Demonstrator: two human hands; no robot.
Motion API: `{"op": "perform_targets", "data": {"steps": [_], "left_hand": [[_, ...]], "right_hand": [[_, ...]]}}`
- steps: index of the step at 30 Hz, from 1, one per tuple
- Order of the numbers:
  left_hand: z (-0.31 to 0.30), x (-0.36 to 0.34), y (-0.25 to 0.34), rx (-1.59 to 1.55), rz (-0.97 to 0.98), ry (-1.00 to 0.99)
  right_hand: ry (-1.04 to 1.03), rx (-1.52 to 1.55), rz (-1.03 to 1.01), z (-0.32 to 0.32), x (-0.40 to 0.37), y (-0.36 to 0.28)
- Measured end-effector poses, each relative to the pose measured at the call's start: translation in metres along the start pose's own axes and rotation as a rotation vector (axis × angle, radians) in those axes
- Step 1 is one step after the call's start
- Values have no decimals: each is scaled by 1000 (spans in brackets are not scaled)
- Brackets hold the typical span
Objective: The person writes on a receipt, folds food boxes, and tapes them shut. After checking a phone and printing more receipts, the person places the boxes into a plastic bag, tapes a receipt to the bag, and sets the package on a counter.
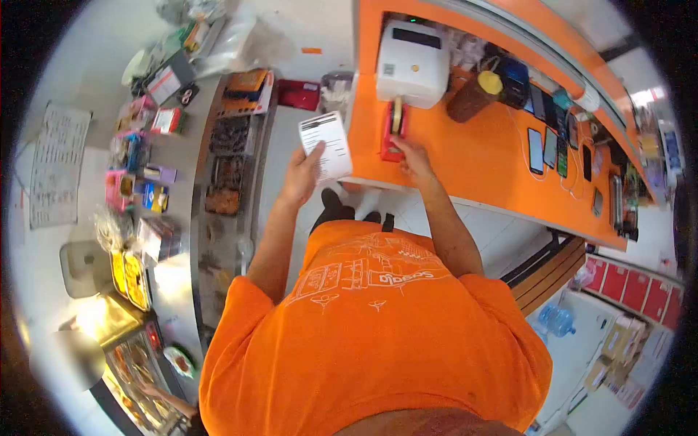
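Note:
A printed white paper slip is in my left hand, the thumb lying over its face and the fingers behind it. On the near left part of the orange counter stands a red tape dispenser with a roll of tape in it. My right hand is at the dispenser's near end, its fingers closed together where the tape comes off. The bit of tape between the fingertips is too small to see clearly.
Behind the dispenser are a white label printer and a brown cylindrical container with a yellow top. Several phones with cables lie on the orange counter. Shelves and a steel counter are leftward. Another person's hand shows bottom left.

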State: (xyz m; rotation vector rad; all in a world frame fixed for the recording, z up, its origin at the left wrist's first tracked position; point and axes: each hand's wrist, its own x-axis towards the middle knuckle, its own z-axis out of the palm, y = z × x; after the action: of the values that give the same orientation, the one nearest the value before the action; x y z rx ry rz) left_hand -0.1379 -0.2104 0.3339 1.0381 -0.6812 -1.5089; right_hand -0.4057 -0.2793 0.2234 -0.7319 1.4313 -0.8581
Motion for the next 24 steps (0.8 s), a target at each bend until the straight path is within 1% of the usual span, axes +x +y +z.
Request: {"op": "perform_targets", "data": {"steps": [2, 4, 5, 7, 8, 10, 11, 13, 14, 17, 20, 22, 23, 24], "left_hand": [[-7, -2, -16, -41, -37, 1], [-11, -4, -25, -118, -111, 31], [-11, -6, -29, -156, -155, 44], [-13, -12, -30, -263, -177, -1], [-13, -14, -27, -311, -182, -30], [-13, -20, -22, -332, -240, -14], [-13, -21, -21, -340, -265, -14], [-11, -21, -29, -269, -238, 10], [-13, -20, -34, -228, -232, 20], [-14, -21, -53, -12, -159, -120], [-14, -25, -59, 239, -163, -293], [-17, -29, -67, 316, -160, -313], [-17, -31, -63, 356, -152, -321], [-18, -35, -58, 405, -166, -361]], "right_hand": [[-34, 192, 35, 8, -12, 11], [-83, 399, -143, 3, -28, 25], [-80, 283, -320, 3, -21, 34], [-64, 55, -661, -3, -17, 68], [91, -234, -791, -5, -19, 69], [408, -819, -1039, -9, -25, 59], [380, -820, -908, -14, -30, 55], [320, -815, -660, -24, -46, 46], [28, -156, -245, -11, -65, 25], [-392, 633, 211, 36, -116, -47], [-438, 309, 132, 77, -116, -67], [-303, 162, -67, 89, -94, -47], [-238, 88, -169, 96, -90, -47], [-224, -11, -276, 97, -87, -49]]}}
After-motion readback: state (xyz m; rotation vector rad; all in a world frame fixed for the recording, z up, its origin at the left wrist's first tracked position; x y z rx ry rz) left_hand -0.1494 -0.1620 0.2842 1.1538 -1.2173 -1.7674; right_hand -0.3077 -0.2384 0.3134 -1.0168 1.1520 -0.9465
